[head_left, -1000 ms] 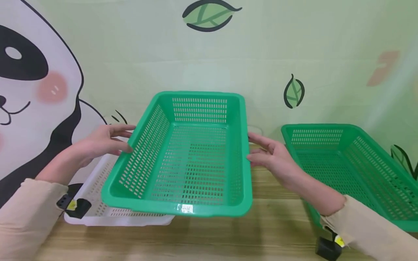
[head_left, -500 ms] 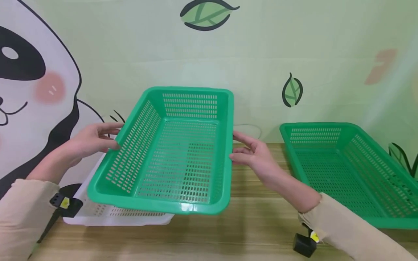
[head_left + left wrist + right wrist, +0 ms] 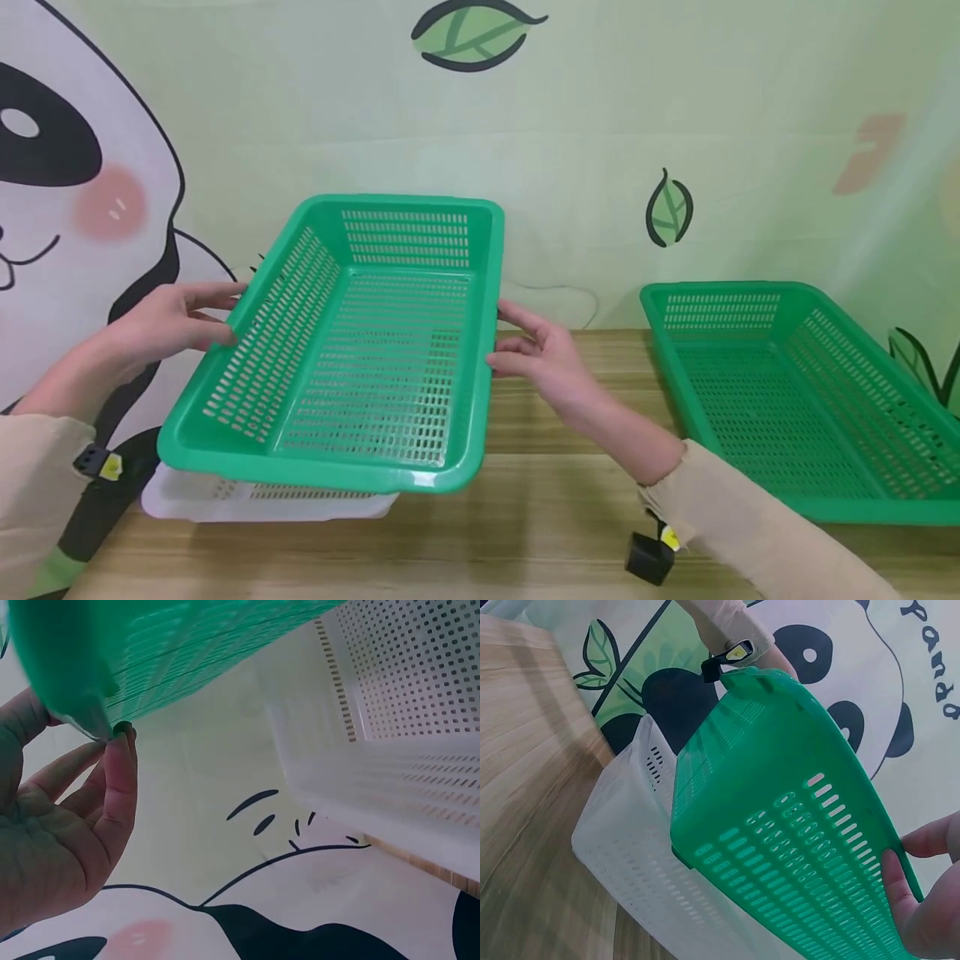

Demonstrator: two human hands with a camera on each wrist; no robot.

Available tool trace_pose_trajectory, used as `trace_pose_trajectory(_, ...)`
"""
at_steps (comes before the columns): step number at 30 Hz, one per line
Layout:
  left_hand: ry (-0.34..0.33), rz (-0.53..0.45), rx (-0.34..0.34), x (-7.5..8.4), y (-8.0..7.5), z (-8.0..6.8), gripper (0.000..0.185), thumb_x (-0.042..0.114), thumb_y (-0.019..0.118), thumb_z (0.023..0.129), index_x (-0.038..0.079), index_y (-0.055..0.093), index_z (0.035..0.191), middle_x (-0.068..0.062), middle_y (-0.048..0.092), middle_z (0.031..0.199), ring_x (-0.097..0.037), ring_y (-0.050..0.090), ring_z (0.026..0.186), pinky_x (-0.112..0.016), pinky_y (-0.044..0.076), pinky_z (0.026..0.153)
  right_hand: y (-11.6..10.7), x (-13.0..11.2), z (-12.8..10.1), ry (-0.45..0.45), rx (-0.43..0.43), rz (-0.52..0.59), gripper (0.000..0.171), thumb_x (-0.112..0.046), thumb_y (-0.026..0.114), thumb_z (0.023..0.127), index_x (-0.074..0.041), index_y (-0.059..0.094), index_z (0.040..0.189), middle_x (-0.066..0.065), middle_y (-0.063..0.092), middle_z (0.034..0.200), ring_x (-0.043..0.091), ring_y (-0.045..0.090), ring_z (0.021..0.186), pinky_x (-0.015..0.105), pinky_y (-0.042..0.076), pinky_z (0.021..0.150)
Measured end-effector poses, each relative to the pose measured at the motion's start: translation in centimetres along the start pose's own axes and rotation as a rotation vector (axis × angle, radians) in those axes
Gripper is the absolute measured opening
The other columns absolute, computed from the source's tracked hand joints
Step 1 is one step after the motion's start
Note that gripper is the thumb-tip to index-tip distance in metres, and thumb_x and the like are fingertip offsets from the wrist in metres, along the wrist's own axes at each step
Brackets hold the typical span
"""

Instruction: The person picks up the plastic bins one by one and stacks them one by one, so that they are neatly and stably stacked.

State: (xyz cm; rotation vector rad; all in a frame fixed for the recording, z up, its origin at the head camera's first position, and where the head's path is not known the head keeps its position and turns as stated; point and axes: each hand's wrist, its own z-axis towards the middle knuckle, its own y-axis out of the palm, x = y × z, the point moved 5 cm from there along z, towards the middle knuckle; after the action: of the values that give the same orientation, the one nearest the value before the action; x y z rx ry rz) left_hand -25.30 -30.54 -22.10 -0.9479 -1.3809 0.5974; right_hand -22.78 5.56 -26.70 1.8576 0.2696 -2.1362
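Both hands hold a green plastic basket by its long side rims, tilted above a white basket. My left hand pinches the left rim; in the left wrist view its thumb and fingers meet at the edge. On the opposite rim, my right hand pinches with thumb and fingers, which the right wrist view also shows. Nothing lies inside the held basket. Most of the white basket is hidden beneath it in the head view, but the right wrist view shows the white basket's side wall.
A second green basket stands on the wooden table at the right. Behind the table hangs a pale green cloth printed with a panda and leaves. A thin cord lies against it.
Both hands have carried the green basket to the left, further over the white basket. The white basket and the other green basket stay in place.
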Motion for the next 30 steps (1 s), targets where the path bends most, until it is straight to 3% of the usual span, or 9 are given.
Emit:
trace_pose_trajectory(6,0.018,0.028,-0.020,-0.9,-0.6,-0.4,0.070,0.015,0.058,0.087,-0.002,0.019,0.143,-0.028,0.035,0.135,-0.044,0.047,0.111,-0.060,0.040,0.086,1.2,0.3,0.4,-0.044,-0.016,0.001,0.064,0.010,0.055,0.081,-0.001,0.031,0.139,0.011,0.039,0.137,0.012,0.057,0.086,0.035,0.051,0.081)
trace_pose_trajectory(11,-0.004,0.043,-0.014,-1.6,-0.8,-0.6,0.069,0.015,0.057,0.088,-0.003,0.019,0.142,-0.030,0.035,0.133,-0.047,0.046,0.111,-0.056,0.043,0.085,2.2,0.2,0.8,-0.035,-0.003,-0.022,0.065,0.009,0.057,0.081,-0.001,0.031,0.139,0.011,0.040,0.137,0.012,0.056,0.085,0.033,0.051,0.080)
trace_pose_trajectory(17,-0.029,0.040,0.011,-1.9,-1.2,-0.6,0.065,0.011,0.054,0.088,-0.007,0.020,0.140,-0.032,0.038,0.130,-0.049,0.045,0.110,-0.055,0.045,0.081,2.6,0.2,1.3,0.033,0.034,-0.037,0.064,0.006,0.058,0.081,-0.006,0.034,0.139,0.017,0.057,0.112,0.014,0.058,0.083,0.035,0.051,0.082)
trace_pose_trajectory(21,-0.044,0.028,0.032,-2.0,-1.6,-0.5,0.063,0.010,0.053,0.088,-0.008,0.022,0.140,-0.033,0.041,0.127,-0.039,0.056,0.102,-0.036,0.050,0.072,2.9,-0.2,1.8,0.043,0.041,-0.020,0.063,0.006,0.059,0.081,-0.008,0.035,0.139,0.020,0.062,0.099,0.015,0.060,0.081,0.034,0.052,0.079)
trace_pose_trajectory(23,-0.046,0.017,0.037,-2.8,-1.9,-0.2,0.064,0.011,0.053,0.088,-0.006,0.021,0.140,-0.032,0.042,0.127,-0.033,0.060,0.097,-0.029,0.050,0.067,3.1,-0.3,2.0,0.039,0.036,-0.010,0.064,0.006,0.059,0.081,-0.007,0.035,0.139,0.020,0.062,0.100,0.014,0.060,0.081,0.034,0.052,0.078)
trace_pose_trajectory(25,-0.038,0.018,0.078,-5.8,-2.2,1.0,0.065,0.019,0.055,0.089,0.005,0.022,0.144,-0.021,0.049,0.124,-0.021,0.063,0.092,-0.026,0.050,0.065,3.3,-0.4,2.1,0.041,0.030,-0.002,0.064,0.007,0.058,0.081,-0.007,0.035,0.139,0.020,0.061,0.102,0.014,0.060,0.081,0.034,0.052,0.079)
trace_pose_trajectory(28,-0.039,0.027,0.130,-8.3,-2.8,1.5,0.067,0.027,0.057,0.088,0.013,0.024,0.144,-0.013,0.054,0.118,-0.014,0.061,0.086,-0.026,0.050,0.064,3.8,-0.4,2.2,0.027,0.015,0.001,0.065,0.007,0.058,0.082,-0.006,0.033,0.140,0.017,0.058,0.112,0.014,0.059,0.082,0.033,0.052,0.079)
trace_pose_trajectory(30,-0.054,0.032,0.141,-8.8,-3.1,1.5,0.067,0.028,0.057,0.088,0.013,0.023,0.145,-0.013,0.054,0.118,-0.017,0.059,0.089,-0.027,0.049,0.064,4.2,-0.5,2.2,0.015,0.008,0.001,0.065,0.007,0.058,0.082,-0.006,0.032,0.140,0.017,0.057,0.115,0.014,0.060,0.082,0.033,0.051,0.080)
